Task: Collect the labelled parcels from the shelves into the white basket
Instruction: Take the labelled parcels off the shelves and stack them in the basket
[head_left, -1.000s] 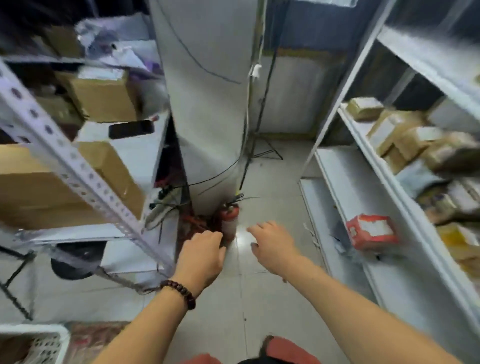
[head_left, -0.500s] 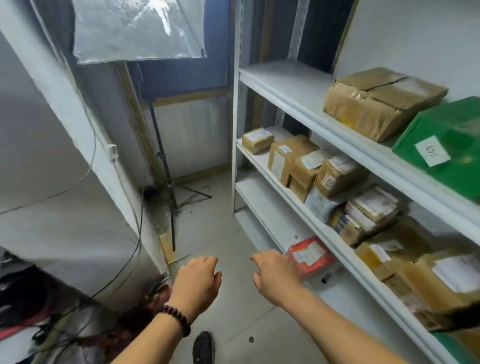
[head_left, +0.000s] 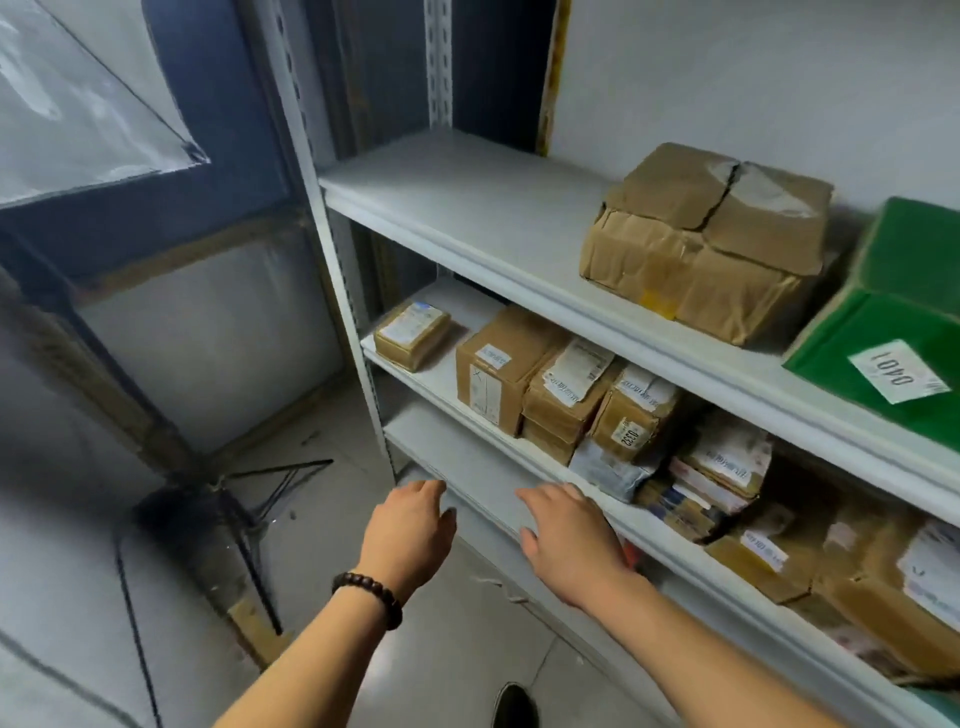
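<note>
A white shelving unit (head_left: 467, 218) fills the right side. Its top shelf holds a large crumpled brown parcel (head_left: 706, 239) and a green box (head_left: 893, 322) labelled 0401. The middle shelf carries a small flat parcel (head_left: 413, 335), a taller brown box (head_left: 498, 369), a parcel labelled 0332 (head_left: 631, 421) and several more taped parcels to the right. My left hand (head_left: 410, 535) and my right hand (head_left: 571, 540) hover empty with relaxed fingers in front of the lower shelf edge, below those parcels. The white basket is out of view.
A black tripod stand (head_left: 244, 499) with cables stands on the tiled floor at lower left. A translucent plastic sheet (head_left: 67, 104) hangs at upper left before a blue wall. My shoe tip (head_left: 514, 706) shows at the bottom.
The view has swung from the left shelves and floor round to the right shelving and come closer. Both hands stay empty and held out in front.
</note>
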